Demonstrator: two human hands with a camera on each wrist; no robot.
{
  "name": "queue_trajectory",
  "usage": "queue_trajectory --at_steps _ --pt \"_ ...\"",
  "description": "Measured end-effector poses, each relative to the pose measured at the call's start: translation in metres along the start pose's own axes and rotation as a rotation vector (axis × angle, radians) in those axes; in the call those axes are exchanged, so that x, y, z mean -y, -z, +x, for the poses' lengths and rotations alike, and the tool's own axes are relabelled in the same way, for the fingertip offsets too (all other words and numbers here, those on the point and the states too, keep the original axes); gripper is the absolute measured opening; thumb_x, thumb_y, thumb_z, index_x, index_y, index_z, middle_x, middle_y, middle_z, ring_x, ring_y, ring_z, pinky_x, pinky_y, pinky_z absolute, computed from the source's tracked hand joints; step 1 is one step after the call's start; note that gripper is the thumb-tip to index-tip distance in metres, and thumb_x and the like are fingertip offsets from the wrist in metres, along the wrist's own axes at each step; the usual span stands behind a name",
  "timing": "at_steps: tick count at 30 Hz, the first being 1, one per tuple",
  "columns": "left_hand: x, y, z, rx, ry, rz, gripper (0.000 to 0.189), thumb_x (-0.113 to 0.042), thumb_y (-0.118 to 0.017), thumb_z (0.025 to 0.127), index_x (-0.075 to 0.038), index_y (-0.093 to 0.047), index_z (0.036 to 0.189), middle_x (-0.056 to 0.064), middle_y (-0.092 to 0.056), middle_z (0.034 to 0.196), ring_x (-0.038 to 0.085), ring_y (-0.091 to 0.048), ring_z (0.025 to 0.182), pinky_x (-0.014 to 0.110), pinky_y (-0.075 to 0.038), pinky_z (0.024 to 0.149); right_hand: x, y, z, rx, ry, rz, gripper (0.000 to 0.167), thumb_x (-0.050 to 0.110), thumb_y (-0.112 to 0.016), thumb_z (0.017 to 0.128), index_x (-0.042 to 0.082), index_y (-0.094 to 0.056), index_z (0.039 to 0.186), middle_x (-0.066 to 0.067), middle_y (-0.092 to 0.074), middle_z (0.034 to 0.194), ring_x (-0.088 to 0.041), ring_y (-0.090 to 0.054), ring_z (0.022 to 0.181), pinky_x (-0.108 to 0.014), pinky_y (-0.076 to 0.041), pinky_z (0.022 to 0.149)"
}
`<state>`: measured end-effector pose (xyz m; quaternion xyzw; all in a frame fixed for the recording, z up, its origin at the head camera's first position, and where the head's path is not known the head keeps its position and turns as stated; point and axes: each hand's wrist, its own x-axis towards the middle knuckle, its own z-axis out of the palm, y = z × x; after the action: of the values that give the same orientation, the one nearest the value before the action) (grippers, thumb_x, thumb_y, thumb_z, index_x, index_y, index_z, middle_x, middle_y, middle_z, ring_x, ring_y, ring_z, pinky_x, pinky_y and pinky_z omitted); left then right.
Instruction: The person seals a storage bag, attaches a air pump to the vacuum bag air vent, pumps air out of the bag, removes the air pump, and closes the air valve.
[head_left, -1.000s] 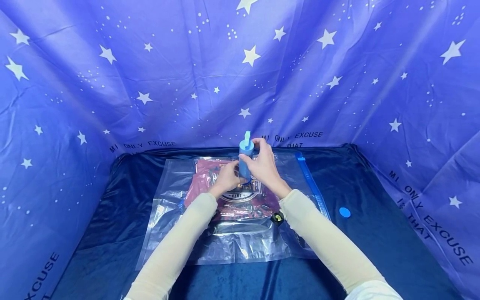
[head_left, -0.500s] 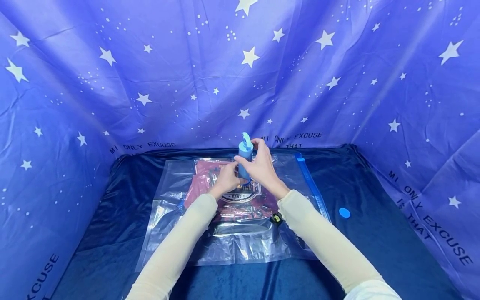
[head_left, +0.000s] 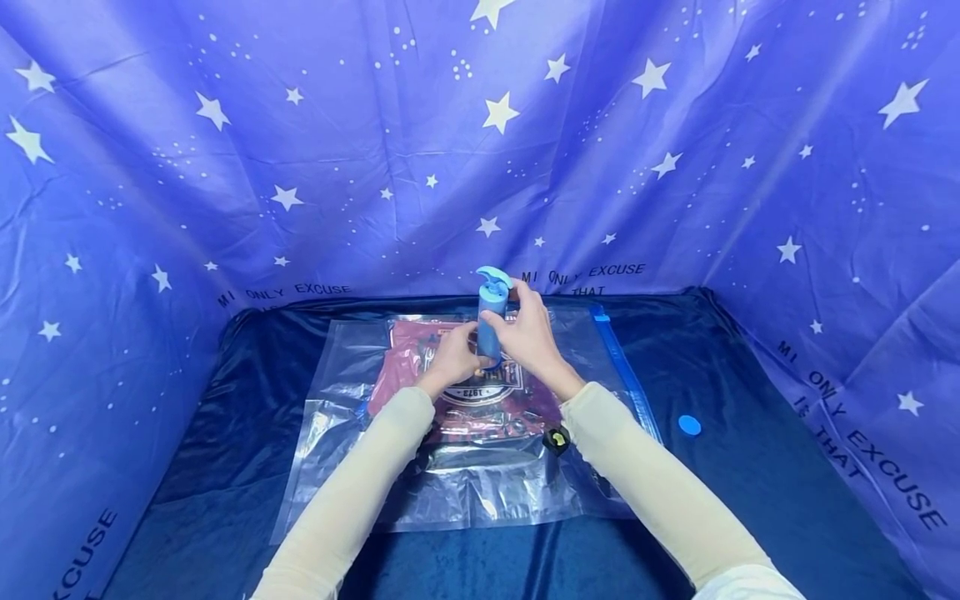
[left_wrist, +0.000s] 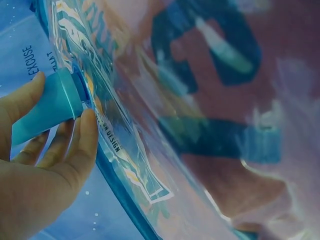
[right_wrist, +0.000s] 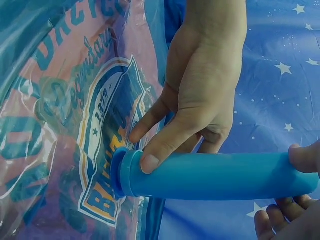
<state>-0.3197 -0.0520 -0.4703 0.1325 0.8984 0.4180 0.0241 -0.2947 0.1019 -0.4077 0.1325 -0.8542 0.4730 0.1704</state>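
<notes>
A blue cylindrical hand pump (head_left: 490, 337) stands upright on a clear plastic vacuum bag (head_left: 450, 502), with a reddish printed garment (head_left: 393, 379) inside. My left hand (head_left: 452, 357) holds the pump low down; in the right wrist view its thumb and fingers curl round the collar just above the valve (right_wrist: 118, 171). Higher up, my right hand (head_left: 528, 327) grips the pump's body, and only its fingers (right_wrist: 302, 160) show at that view's edge. The light blue handle (head_left: 495, 277) on top lies crosswise. In the left wrist view the pump's base (left_wrist: 67, 95) meets the film.
To the right of the bag, a round blue disc (head_left: 689, 425) lies on the dark blue cloth (head_left: 750, 500). A blue zip strip (head_left: 626, 367) runs along the bag's right edge. Purple-blue curtains with stars (head_left: 501, 112) rise behind and on both sides.
The handle on top of the pump has turned, from pointing roughly away from me to lying crosswise. Both hands keep their places on the pump, the right shifting only slightly.
</notes>
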Motion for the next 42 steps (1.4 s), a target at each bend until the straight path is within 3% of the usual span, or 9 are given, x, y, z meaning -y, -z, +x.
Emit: queue_trajectory --at_steps 4,8,12,17,22,30,32,37,42 --pt "0.000 0.001 -0.001 -0.003 -0.005 0.010 0.056 -0.009 -0.090 0.084 -0.002 -0.065 0.134 0.014 -0.072 0.116 0.027 -0.067 0.100 0.040 -0.055 0.091 0.000 -0.001 -0.001 0.021 -0.006 0.012 0.070 0.020 -0.081 0.095 0.000 -0.044 0.152 -0.020 -0.057 0.128 -0.039 -0.058 0.107 -0.048 -0.053 0.087" --pt "-0.001 0.002 -0.003 -0.019 -0.017 0.019 0.050 -0.010 -0.090 0.083 0.001 -0.067 0.127 0.015 -0.073 0.110 0.026 -0.065 0.093 0.040 -0.054 0.086 -0.001 -0.005 -0.001 0.011 -0.011 0.003 0.076 0.031 -0.086 0.091 0.003 -0.044 0.148 -0.017 -0.055 0.125 -0.036 -0.054 0.113 -0.049 -0.048 0.092" --pt "-0.001 0.003 -0.003 -0.019 -0.026 0.022 0.052 -0.009 -0.091 0.083 0.001 -0.066 0.128 0.015 -0.073 0.110 0.026 -0.066 0.091 0.039 -0.055 0.085 -0.003 -0.009 -0.001 -0.015 -0.044 -0.001 0.069 0.036 -0.087 0.089 0.003 -0.048 0.136 -0.015 -0.057 0.122 -0.036 -0.051 0.115 -0.051 -0.042 0.095" --pt "0.000 0.001 -0.001 -0.012 -0.021 0.010 0.057 -0.008 -0.090 0.084 -0.001 -0.064 0.134 0.015 -0.072 0.117 0.029 -0.069 0.100 0.041 -0.055 0.090 -0.005 -0.007 -0.003 -0.029 -0.042 0.015 0.056 0.031 -0.086 0.091 0.001 -0.055 0.128 -0.017 -0.059 0.121 -0.040 -0.054 0.115 -0.054 -0.040 0.098" --pt "0.000 0.000 0.000 -0.009 -0.014 0.006 0.057 -0.008 -0.090 0.084 -0.003 -0.064 0.135 0.014 -0.071 0.120 0.029 -0.068 0.102 0.041 -0.055 0.092 -0.007 -0.003 -0.003 -0.018 -0.020 -0.007 0.055 0.026 -0.084 0.092 0.000 -0.061 0.134 -0.017 -0.064 0.123 -0.036 -0.055 0.116 -0.053 -0.036 0.103" --pt "-0.002 0.001 -0.001 0.007 -0.005 -0.012 0.060 -0.005 -0.089 0.084 -0.002 -0.063 0.138 0.016 -0.071 0.122 0.031 -0.070 0.107 0.040 -0.055 0.096 -0.004 0.003 -0.002 0.081 -0.017 -0.014 0.063 0.019 -0.078 0.097 -0.002 -0.049 0.149 -0.025 -0.059 0.138 -0.040 -0.061 0.121 -0.052 -0.051 0.098" --pt "-0.002 0.001 -0.001 0.003 -0.018 -0.004 0.059 -0.005 -0.089 0.084 -0.002 -0.063 0.137 0.016 -0.071 0.121 0.031 -0.071 0.105 0.040 -0.056 0.094 -0.004 0.001 -0.002 0.089 -0.027 0.001 0.067 0.021 -0.078 0.097 0.000 -0.046 0.151 -0.024 -0.058 0.140 -0.040 -0.063 0.114 -0.050 -0.053 0.092" --pt "-0.002 0.001 -0.003 -0.021 -0.047 0.033 0.058 -0.005 -0.090 0.082 -0.001 -0.064 0.134 0.017 -0.072 0.120 0.032 -0.071 0.103 0.042 -0.055 0.094 -0.005 -0.004 0.000 0.046 -0.039 0.015 0.070 0.031 -0.085 0.091 0.002 -0.047 0.143 -0.017 -0.059 0.127 -0.035 -0.059 0.104 -0.046 -0.049 0.085" --pt "-0.002 0.001 -0.002 -0.018 -0.046 0.026 0.059 -0.007 -0.091 0.082 -0.001 -0.064 0.135 0.018 -0.071 0.124 0.033 -0.070 0.109 0.042 -0.054 0.098 -0.006 -0.005 0.002 0.014 -0.035 0.023 0.064 0.030 -0.086 0.091 0.001 -0.050 0.135 -0.015 -0.058 0.116 -0.031 -0.056 0.104 -0.044 -0.049 0.083"
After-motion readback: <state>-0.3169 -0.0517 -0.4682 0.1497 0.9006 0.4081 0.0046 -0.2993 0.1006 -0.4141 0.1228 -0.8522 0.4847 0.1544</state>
